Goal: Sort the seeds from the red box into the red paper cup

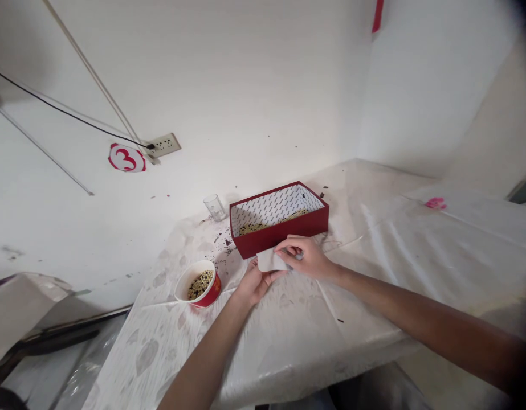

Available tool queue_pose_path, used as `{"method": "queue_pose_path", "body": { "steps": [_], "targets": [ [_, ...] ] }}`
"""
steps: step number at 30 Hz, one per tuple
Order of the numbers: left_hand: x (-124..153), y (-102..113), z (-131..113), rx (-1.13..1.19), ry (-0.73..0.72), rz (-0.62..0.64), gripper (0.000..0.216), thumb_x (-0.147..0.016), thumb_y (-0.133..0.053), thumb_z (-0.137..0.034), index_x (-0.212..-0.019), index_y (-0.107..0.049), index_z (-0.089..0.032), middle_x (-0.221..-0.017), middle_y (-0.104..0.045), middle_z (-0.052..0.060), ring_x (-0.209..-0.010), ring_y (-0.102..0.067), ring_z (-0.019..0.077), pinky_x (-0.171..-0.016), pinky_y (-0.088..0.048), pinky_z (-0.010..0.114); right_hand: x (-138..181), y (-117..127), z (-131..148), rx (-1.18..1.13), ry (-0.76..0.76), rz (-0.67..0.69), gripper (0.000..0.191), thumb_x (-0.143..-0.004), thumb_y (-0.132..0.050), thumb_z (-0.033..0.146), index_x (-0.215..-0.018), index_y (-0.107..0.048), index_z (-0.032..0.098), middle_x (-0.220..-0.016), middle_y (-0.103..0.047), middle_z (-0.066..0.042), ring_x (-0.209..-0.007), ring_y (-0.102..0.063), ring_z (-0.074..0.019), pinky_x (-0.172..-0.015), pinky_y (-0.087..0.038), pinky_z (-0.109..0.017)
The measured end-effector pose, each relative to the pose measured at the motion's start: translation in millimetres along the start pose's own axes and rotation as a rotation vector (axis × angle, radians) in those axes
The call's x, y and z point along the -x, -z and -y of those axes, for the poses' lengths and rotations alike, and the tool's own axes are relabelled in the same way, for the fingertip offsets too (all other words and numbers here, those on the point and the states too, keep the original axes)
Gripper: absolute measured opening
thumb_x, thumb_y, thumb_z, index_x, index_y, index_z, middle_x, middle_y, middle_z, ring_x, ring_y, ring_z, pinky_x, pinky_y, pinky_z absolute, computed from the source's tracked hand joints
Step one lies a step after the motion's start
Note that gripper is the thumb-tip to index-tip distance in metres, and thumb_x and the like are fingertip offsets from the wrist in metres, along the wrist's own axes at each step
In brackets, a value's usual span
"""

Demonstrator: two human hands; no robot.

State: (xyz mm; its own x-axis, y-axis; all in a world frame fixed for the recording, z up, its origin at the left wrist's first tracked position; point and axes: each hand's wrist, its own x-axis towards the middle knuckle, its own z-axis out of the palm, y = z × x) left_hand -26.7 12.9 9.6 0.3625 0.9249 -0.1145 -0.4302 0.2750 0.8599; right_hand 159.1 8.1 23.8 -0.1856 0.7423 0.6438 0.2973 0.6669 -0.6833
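Just in front of a dark red box (280, 238), both of my hands are on a small white pouch or folded piece of paper (271, 260); I cannot tell which. My left hand (255, 283) grips it from below and the left, thumb along its edge. From the right, my right hand (304, 257) pinches its upper right part with curled fingers. The box is open at the top, lined with patterned white paper, and has pale and dark grains or beads on its bottom. A red and white paper tub (211, 291) of similar mixed grains stands left of my left hand.
A clear glass (215, 208) stands behind the tub, near the wall. Dark scraps (222, 244) lie scattered between glass and box. A pale plastic cloth (297, 341) covers the table. On the wall, a black cable (74, 116) runs into a power outlet (165, 146).
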Motion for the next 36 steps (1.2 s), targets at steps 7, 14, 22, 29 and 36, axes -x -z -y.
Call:
{"method": "queue_pose_path", "body": {
  "steps": [7, 14, 22, 29, 36],
  "targets": [
    [-5, -1, 5, 0.039, -0.045, -0.017, 0.028, -0.065, -0.081, -0.015, -0.091, -0.071, -0.015, -0.092, -0.076, 0.007, -0.099, -0.07, 0.0231, -0.092, -0.054, 0.033, 0, 0, 0, 0.013, -0.001, 0.004, 0.013, -0.089, -0.064, 0.033, -0.092, -0.073, 0.023, -0.065, -0.047, 0.002, -0.061, -0.046, -0.0122, -0.058, -0.038, -0.027],
    [-6, 4, 4, 0.048, -0.01, -0.064, 0.02, -0.066, -0.079, -0.014, -0.083, -0.069, -0.015, -0.088, -0.075, 0.007, -0.089, -0.07, 0.0196, -0.086, -0.056, 0.031, 0, 1, 1, 0.02, -0.007, 0.02, 0.009, -0.087, -0.065, 0.027, -0.091, -0.072, 0.023, -0.065, -0.046, 0.003, -0.063, -0.047, -0.0125, -0.06, -0.038, -0.028],
    [-10, 16, 14, 0.01, 0.007, -0.091, 0.028, -0.067, -0.082, -0.015, -0.091, -0.068, -0.018, -0.089, -0.075, 0.005, -0.079, -0.068, 0.0148, -0.077, -0.058, 0.028, -1, 4, 4, 0.033, 0.064, 0.066, 0.011, -0.083, -0.065, 0.018, -0.092, -0.07, 0.022, -0.069, -0.05, 0.002, -0.069, -0.051, -0.0136, -0.063, -0.041, -0.028],
    [-3, 2, 8, 0.033, -0.003, -0.049, 0.031, -0.067, -0.082, -0.013, -0.095, -0.068, -0.018, -0.089, -0.074, 0.004, -0.084, -0.067, 0.0147, -0.08, -0.056, 0.027, 1, 4, 3, 0.117, 0.136, 0.027, 0.011, -0.082, -0.065, 0.017, -0.092, -0.066, 0.023, -0.069, -0.05, 0.001, -0.07, -0.05, -0.0152, -0.064, -0.042, -0.029],
    [1, -1, 5, 0.106, 0.042, -0.072, 0.027, -0.06, -0.085, -0.008, -0.075, -0.064, -0.015, -0.079, -0.071, 0.003, -0.075, -0.065, 0.0118, -0.075, -0.054, 0.022, 1, 5, 4, 0.157, 0.182, 0.018, 0.014, -0.08, -0.066, 0.016, -0.092, -0.064, 0.022, -0.072, -0.05, 0.001, -0.071, -0.049, -0.0152, -0.065, -0.042, -0.03]
  ]
}}
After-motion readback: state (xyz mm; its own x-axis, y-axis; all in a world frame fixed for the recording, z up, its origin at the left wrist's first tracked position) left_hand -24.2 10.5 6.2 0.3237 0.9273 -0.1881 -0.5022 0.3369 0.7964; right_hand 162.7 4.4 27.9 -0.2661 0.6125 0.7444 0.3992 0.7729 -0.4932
